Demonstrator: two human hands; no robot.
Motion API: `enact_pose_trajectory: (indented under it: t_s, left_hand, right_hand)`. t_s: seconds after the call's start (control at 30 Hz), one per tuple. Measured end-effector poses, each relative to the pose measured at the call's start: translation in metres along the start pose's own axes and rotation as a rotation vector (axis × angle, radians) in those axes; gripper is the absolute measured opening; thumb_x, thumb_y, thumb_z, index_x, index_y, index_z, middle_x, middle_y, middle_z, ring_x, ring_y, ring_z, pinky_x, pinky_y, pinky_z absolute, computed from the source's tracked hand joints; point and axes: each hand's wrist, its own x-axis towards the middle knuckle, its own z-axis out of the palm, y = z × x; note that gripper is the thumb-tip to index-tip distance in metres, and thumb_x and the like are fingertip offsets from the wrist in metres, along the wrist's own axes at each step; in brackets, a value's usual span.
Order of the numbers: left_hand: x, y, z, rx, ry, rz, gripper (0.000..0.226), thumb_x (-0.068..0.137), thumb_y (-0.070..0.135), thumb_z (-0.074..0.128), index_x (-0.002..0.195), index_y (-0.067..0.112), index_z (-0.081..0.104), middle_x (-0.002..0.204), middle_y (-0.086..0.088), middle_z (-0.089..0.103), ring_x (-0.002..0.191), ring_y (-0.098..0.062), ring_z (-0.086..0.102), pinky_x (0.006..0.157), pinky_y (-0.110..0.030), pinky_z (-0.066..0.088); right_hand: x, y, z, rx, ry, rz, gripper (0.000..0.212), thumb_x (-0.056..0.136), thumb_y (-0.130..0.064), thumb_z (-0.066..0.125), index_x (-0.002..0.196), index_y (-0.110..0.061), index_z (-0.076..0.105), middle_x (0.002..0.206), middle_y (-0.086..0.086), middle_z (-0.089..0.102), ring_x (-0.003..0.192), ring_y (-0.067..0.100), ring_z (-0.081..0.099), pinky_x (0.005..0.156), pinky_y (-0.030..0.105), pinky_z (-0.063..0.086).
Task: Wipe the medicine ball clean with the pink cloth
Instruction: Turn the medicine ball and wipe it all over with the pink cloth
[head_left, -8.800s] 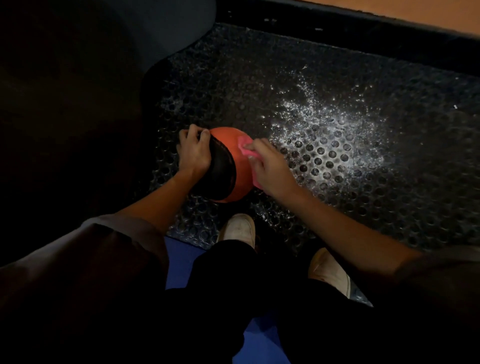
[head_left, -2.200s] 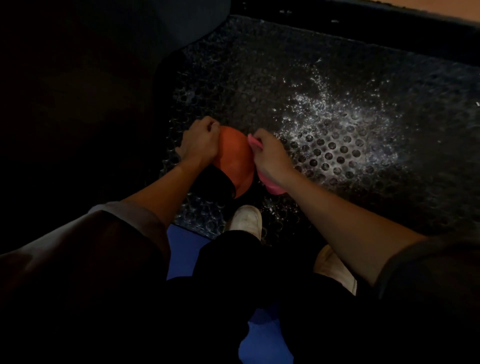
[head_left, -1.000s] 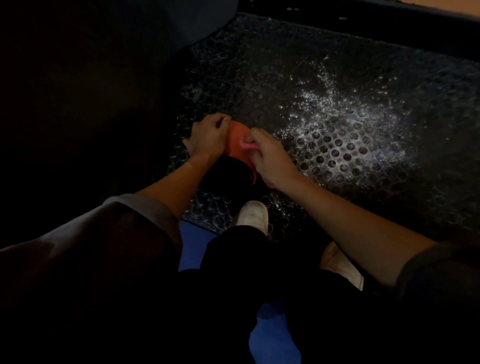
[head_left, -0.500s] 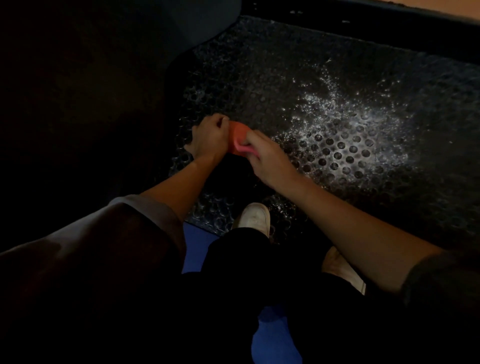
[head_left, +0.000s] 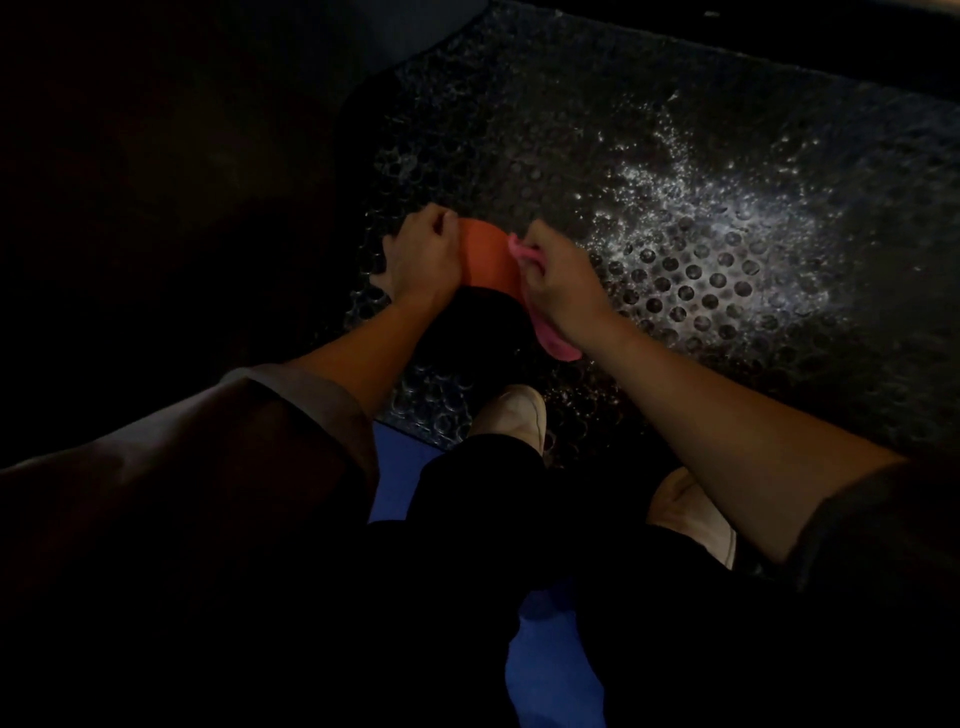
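Medicine ball (head_left: 488, 260) sits on the studded mat (head_left: 571, 130) between my left hand (head_left: 423, 254), fingers curled over its left side, and my right hand (head_left: 558, 280), fingers pinching the pink cloth (head_left: 558, 345) against its right side.

Single head cam, steep down-fwd, near mat (head_left: 675, 156).

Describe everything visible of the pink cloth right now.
The pink cloth is soft, crumpled fabric, mostly hidden under the right hand gripping it. A small fold pokes out at the top of the hand, and a larger rounded lobe hangs out beneath it. The cloth lies against the right side of the orange medicine ball, over the perforated black mat.
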Motion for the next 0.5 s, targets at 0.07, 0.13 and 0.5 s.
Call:
enact_pose_trajectory:
  t_s: [0.07,0.13,0.5]
  left_hand:
    - [-0.001,0.002,0.002,0.015,0.007,0.002,0.036,0.098,0.048,0.033,0.120,0.037,0.059,0.139,0.008,0.050,0.132,-0.027,0.037,0.104,-0.065,0.021]
    - [-0.001,0.001,0.001,0.023,0.002,0.007,0.037,0.098,0.047,0.032,0.122,0.035,0.058,0.140,0.007,0.049,0.133,-0.028,0.037,0.104,-0.064,0.022]
    - [-0.009,-0.001,-0.003,0.013,-0.029,0.040,0.035,0.092,0.059,0.043,0.114,0.035,0.057,0.136,0.012,0.050,0.131,-0.026,0.035,0.102,-0.062,0.021]
  right_hand:
    - [0.004,-0.003,0.000,-0.036,-0.014,-0.016,0.014,0.094,-0.013,0.053,0.080,-0.009,0.051,0.079,0.003,0.052,0.072,0.014,0.047,0.065,0.031,0.038]
    - [0.000,-0.013,0.005,-0.059,-0.105,-0.104,0.004,0.090,-0.008,0.055,0.087,-0.006,0.056,0.088,0.004,0.055,0.078,0.013,0.051,0.069,0.027,0.039]
    - [-0.013,-0.016,0.001,-0.015,-0.152,-0.157,0.006,0.088,0.000,0.056,0.090,-0.006,0.057,0.091,0.001,0.054,0.078,0.004,0.048,0.070,0.017,0.037]
